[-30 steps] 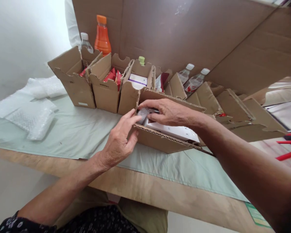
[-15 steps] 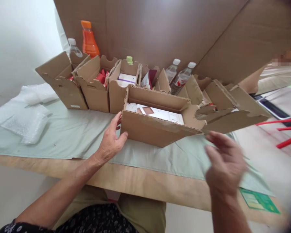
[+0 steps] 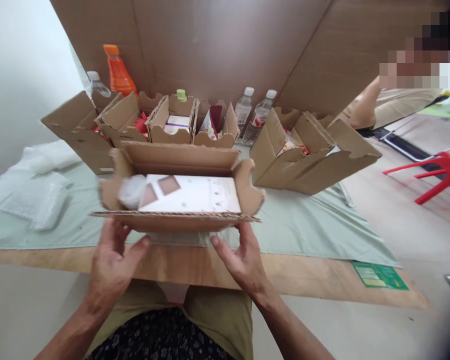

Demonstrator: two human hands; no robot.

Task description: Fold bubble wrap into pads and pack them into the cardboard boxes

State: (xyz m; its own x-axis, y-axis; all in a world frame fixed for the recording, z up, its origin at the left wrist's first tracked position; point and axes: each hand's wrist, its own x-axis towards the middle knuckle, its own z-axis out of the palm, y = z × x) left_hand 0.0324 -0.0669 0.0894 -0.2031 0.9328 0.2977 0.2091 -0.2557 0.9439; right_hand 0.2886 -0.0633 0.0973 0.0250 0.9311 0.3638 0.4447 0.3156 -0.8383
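A long open cardboard box (image 3: 179, 221) is held near the table's front edge, its front side turned toward me. Inside lie a white carton (image 3: 205, 194) with brown squares and, at the left end, a round translucent item (image 3: 132, 191). My left hand (image 3: 114, 257) grips the box's lower left part, fingers partly hidden beneath it. My right hand (image 3: 243, 255) grips the lower right part, fingertips behind the cardboard. Both thumbs point inward below the front side.
Several cardboard bins (image 3: 127, 132) line the back, an orange bottle (image 3: 119, 75) and clear bottles (image 3: 260, 117) behind them. Bubble wrap (image 3: 40, 195) lies left. A green packet (image 3: 380, 276) is at the right edge. A person's arm (image 3: 365, 107) and red stool (image 3: 444, 170) are beyond.
The long box has moved left and toward me, away from the bin row. My right hand, apart from it before, now holds its right part; my left hand has moved left with it.
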